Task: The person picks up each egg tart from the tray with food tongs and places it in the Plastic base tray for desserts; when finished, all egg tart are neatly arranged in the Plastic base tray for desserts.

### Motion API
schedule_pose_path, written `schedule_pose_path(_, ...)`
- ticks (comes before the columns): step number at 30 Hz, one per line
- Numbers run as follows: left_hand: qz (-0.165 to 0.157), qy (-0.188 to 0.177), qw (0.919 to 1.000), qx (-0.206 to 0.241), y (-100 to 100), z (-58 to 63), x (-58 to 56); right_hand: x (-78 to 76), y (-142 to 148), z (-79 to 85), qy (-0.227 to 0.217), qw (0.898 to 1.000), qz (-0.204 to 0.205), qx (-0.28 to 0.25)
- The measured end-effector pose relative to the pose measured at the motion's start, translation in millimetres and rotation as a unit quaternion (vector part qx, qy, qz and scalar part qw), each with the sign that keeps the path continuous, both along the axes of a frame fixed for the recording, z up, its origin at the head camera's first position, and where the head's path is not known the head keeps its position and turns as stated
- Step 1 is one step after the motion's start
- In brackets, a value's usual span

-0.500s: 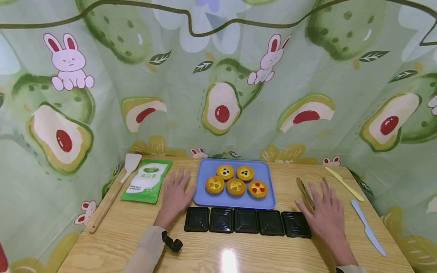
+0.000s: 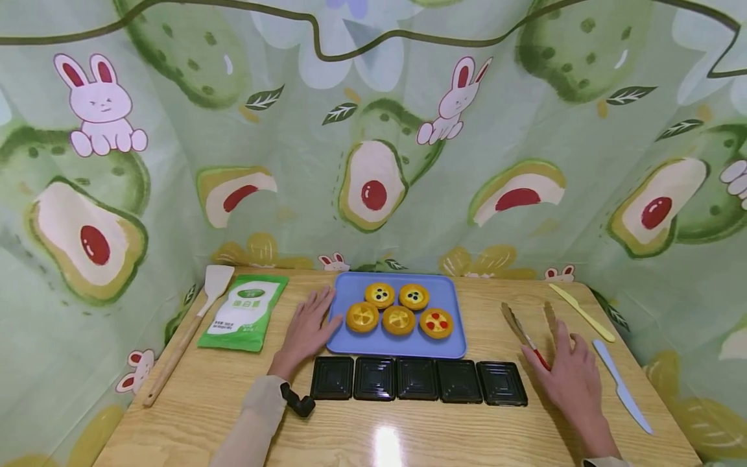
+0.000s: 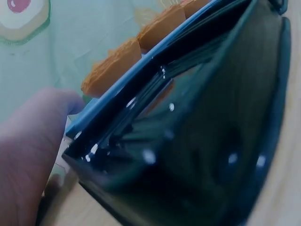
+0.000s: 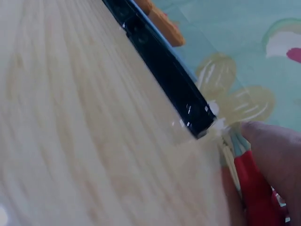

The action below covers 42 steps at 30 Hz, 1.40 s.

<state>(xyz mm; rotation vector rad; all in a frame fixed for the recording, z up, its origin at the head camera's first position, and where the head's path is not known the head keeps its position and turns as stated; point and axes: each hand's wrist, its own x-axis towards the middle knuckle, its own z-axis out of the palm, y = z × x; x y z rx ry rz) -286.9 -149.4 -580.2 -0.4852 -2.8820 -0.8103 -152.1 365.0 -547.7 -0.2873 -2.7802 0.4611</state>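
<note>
My left hand (image 2: 307, 329) lies with straight fingers along the left side of the blue tray (image 2: 334, 334), its thumb at the tray's edge. On the tray sit several round tarts (image 2: 399, 320), some dotted dark, one with red pieces. My right hand (image 2: 567, 376) is over a pair of metal tongs (image 2: 513, 321) with red handles, lying with spread arms. Its fingers are bent about the handles, and the thumb lies along the red grip (image 4: 254, 188) in the right wrist view. Black square containers (image 2: 417, 379) stand in a row before the tray.
A green and white packet (image 2: 244, 312) and a long wooden-handled spatula (image 2: 181, 350) lie to the left. On the right are a yellow knife (image 2: 582, 312) and a blue knife (image 2: 623, 388). A patterned curtain (image 2: 303, 214) hangs behind the table.
My left hand has moved right, closer against the tray. My right hand has drawn back slightly along the tongs, its fingers curling and the red handle coming into sight.
</note>
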Motion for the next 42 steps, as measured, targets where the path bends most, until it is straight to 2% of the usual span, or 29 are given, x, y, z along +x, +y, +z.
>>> schedule_pose_path(6,-0.013,0.011,0.9996,-0.020,-2.3,-4.4,-1.2,-0.7,2.6,-6.2,-0.013,1.000,-0.024,0.006)
schedule_pose_path(14,-0.031,0.025,0.9989,-0.025,-3.3,-6.5,-0.1,-0.7,-0.5,-13.3,-0.006,0.998,-0.052,0.019)
schedule_pose_path(22,-0.029,0.026,0.9981,-0.048,-3.4,-9.5,-0.6,1.2,-4.8,-13.1,-0.041,0.995,-0.094,0.012)
schedule_pose_path(35,-0.026,0.013,0.9970,-0.072,-1.7,-7.2,0.5,1.0,-3.8,-11.3,-0.043,0.995,-0.092,0.011)
schedule_pose_path(42,-0.025,0.010,0.9970,-0.072,-1.5,-8.3,-0.5,0.9,-2.1,-7.9,-0.043,0.996,-0.073,-0.020)
